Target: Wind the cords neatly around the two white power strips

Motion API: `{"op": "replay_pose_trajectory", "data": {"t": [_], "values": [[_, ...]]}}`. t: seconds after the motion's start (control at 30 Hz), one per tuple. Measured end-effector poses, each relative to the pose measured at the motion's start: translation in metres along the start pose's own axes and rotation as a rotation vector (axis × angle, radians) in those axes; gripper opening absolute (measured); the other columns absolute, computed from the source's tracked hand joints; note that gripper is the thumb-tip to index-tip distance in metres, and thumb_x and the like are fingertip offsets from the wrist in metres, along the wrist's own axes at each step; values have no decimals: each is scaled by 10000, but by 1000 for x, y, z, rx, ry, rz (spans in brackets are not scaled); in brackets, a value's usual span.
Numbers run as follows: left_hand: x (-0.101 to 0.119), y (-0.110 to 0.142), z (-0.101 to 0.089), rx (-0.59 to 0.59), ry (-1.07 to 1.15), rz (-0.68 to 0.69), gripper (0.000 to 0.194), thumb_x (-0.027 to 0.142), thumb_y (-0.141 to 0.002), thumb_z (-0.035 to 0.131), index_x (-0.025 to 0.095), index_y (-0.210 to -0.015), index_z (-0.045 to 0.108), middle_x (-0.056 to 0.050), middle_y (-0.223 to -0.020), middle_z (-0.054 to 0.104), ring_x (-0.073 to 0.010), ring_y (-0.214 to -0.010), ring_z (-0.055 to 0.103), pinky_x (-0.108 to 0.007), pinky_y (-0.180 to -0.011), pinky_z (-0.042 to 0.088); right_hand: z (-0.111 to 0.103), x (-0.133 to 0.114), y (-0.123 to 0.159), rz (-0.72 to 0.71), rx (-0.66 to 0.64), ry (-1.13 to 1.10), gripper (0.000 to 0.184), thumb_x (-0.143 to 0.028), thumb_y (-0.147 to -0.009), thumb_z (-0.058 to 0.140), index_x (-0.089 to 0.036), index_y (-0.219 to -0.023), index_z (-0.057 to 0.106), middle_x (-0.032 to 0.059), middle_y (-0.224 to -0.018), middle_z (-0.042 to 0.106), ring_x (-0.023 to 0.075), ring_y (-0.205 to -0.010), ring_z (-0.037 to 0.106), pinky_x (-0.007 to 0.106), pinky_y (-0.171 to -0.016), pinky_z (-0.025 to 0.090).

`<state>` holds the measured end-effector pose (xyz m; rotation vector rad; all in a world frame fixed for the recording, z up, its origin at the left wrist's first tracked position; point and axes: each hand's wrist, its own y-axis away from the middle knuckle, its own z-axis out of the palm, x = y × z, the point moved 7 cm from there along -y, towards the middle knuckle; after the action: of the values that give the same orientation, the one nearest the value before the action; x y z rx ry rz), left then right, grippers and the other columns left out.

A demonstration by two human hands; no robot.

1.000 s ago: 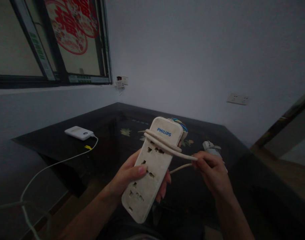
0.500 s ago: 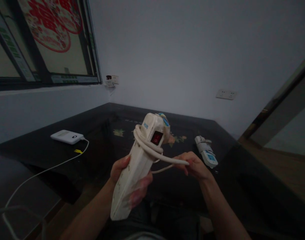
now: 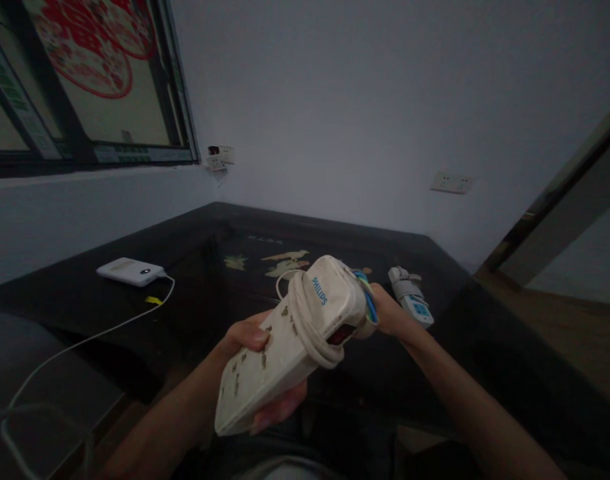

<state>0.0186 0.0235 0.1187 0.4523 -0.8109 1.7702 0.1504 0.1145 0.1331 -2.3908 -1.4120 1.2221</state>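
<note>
My left hand (image 3: 249, 347) grips a dirty white Philips power strip (image 3: 289, 340) from below, socket face up and tilted right. Its cream cord (image 3: 309, 327) is wound in several turns round the strip's far end, next to a red switch. My right hand (image 3: 389, 313) sits just behind that end, closed, mostly hidden by the strip; blue and green wires (image 3: 367, 293) stick out beside it. What its fingers hold is hidden.
A dark glossy table (image 3: 195, 267) with painted birds fills the corner. A white power bank (image 3: 129, 271) with a white cable (image 3: 85, 340) lies at the left. A second small power strip (image 3: 411, 298) lies at the right. Wall sockets (image 3: 449, 182) sit on the far wall.
The power strip has turned from edge-on to socket face up and dropped lower. My right hand moved from out at the side, holding the cord stretched, in behind the strip's end.
</note>
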Motion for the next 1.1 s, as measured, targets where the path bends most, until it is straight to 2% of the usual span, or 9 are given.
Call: {"op": "replay_pose_trajectory", "data": {"t": [0.2,0.27,0.37,0.43,0.5,0.7,0.8,0.93,1.1], "values": [[-8,6,-11,100,-222,-190,590,351,-705,604,52,-1204,504,-160,-819,689,-276,-658,677,-380,-566,541,10,-5,-23,-127,-163,308,393,-459,-895,501,-165,-680,649,32,-627,604,137,-593,533,246,-572,363],[-6,6,-13,122,-438,-283,686,353,-712,624,104,-1314,409,-144,-974,680,-282,-798,678,-388,-659,539,10,-5,-30,-158,-195,460,411,-503,-866,527,-159,-674,645,30,-619,597,136,-599,536,241,-563,331],[2,5,-17,136,-912,-393,743,350,-744,643,165,-1394,332,-119,-1176,618,-269,-1003,620,-344,-796,502,5,-9,-41,-197,-206,677,440,-576,-816,544,-170,-677,642,16,-605,588,132,-586,515,241,-551,281],[7,6,-23,200,-1194,-413,767,368,-763,644,186,-1422,299,-103,-1180,617,-255,-1002,612,-310,-816,480,3,-17,-45,-229,-207,798,436,-581,-820,537,-179,-683,638,10,-604,587,130,-585,504,246,-558,268],[9,8,-30,318,-1353,-402,797,403,-769,640,199,-1438,258,-93,-1117,641,-241,-916,632,-298,-777,475,2,-26,-48,-261,-207,896,411,-550,-837,540,-180,-685,633,11,-613,595,133,-590,503,256,-571,271],[1,16,-50,607,-1410,-355,676,417,-792,602,180,-1345,294,-99,-1033,656,-221,-832,626,-295,-708,460,-11,-51,-47,-259,-131,1029,333,-466,-872,552,-182,-718,634,17,-615,606,144,-597,505,285,-601,301],[5,16,-58,696,-1461,-306,737,415,-791,602,177,-1390,245,-104,-1007,659,-220,-802,628,-291,-685,450,-10,-63,-46,-271,-108,1066,314,-406,-912,515,-183,-723,631,20,-612,610,149,-607,510,295,-612,315],[8,13,-69,685,-1569,-287,783,439,-788,601,185,-1435,241,-104,-980,662,-229,-777,631,-306,-681,450,7,-79,-45,-334,-149,1096,320,-259,-950,452,-178,-693,625,21,-578,611,151,-610,512,302,-624,324],[13,12,-65,620,-1579,-208,664,373,-808,588,206,-1400,339,-115,-1218,594,-267,-1011,590,-368,-852,449,11,-87,-38,-308,-114,1063,324,-246,-952,430,-181,-707,633,42,-631,649,165,-649,542,311,-640,331]]}}
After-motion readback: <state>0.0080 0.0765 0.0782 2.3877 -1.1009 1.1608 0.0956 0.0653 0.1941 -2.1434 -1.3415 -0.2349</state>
